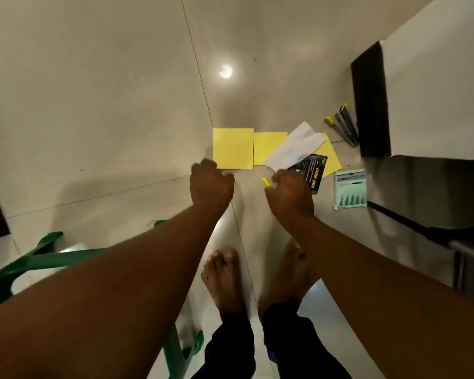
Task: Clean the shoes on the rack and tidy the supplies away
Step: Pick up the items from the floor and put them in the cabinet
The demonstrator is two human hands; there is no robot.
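Note:
Three yellow sheets lie on the tiled floor: a square one (233, 149), a smaller one (268, 146) and a third (330, 157) partly under a white cloth (293, 149). My left hand (211, 184) hangs with curled fingers at the square sheet's near left corner; whether it grips the sheet is hidden. My right hand (290, 195) pinches a small yellow piece (266, 182) at its fingertips, and a black printed packet (316, 170) sits right behind its knuckles. No shoes are in view.
A pale green Camlin box (350, 191) lies to the right. A yellow-capped marker (329, 121) and a metal tool (346, 127) lie by a dark-edged wall corner (370, 105). A green plastic frame (39, 258) stands at left. My bare feet (225, 280) are below.

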